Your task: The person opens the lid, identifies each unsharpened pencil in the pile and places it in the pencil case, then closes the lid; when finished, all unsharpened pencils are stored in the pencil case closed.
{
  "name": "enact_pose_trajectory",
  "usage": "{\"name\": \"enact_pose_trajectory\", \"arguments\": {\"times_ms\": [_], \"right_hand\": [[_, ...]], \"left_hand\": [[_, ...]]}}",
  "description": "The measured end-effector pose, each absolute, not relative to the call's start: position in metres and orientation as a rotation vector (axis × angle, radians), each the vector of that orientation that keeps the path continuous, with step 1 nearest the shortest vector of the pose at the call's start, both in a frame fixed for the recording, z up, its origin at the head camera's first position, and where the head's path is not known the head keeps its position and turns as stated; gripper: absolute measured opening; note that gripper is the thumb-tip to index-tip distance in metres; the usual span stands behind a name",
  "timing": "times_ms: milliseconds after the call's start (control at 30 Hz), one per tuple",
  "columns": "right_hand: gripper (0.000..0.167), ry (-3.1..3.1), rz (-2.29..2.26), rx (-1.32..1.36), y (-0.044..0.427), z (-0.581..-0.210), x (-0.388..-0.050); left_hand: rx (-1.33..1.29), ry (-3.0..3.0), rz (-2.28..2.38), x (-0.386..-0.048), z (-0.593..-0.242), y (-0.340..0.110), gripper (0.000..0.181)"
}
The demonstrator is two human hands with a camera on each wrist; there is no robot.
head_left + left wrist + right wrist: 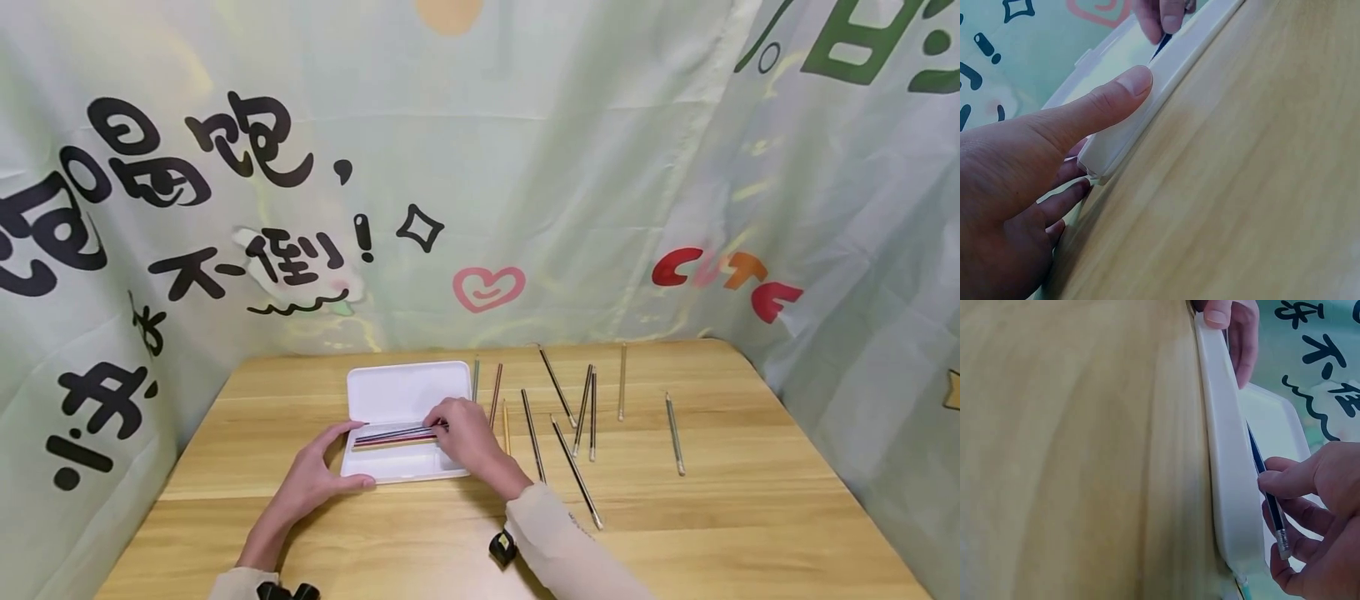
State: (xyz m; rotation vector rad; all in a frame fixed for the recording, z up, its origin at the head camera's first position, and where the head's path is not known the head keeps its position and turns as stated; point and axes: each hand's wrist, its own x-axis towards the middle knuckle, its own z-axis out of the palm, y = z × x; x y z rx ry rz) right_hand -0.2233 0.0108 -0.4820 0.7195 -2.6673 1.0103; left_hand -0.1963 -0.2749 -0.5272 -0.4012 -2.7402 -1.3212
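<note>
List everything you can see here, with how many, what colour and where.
Table: one, wood-coloured, lower view
Pencil case: one, white, open on the table
Pencils in case: several, exact count unclear, including red and yellowish, near tray
Held pencil: one, dark, at the case's right end
Loose pencils: ten visible, five black plus teal, red, yellow, tan, grey-green, right of the case
Backdrop: count unclear, pale green, printed, behind the table
Sleeves: two, beige, lower view
Wrist devices: two, black, beside the sleeves
Left grip: one, bare, holding the case's left end
Right grip: one, bare, pinching the held pencil
</note>
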Motion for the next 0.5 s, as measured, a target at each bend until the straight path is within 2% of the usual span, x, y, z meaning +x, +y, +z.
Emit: {"name": "enact_pose_trajectory", "arguments": {"times_ms": [500], "right_hand": [[0.017, -2.644, 1.038, 0.683, 0.0126, -0.4869, -0.2232]], "left_hand": [[-0.405, -2.741, -1.317, -0.1964, -0.5270, -0.2743, 0.091]]}}
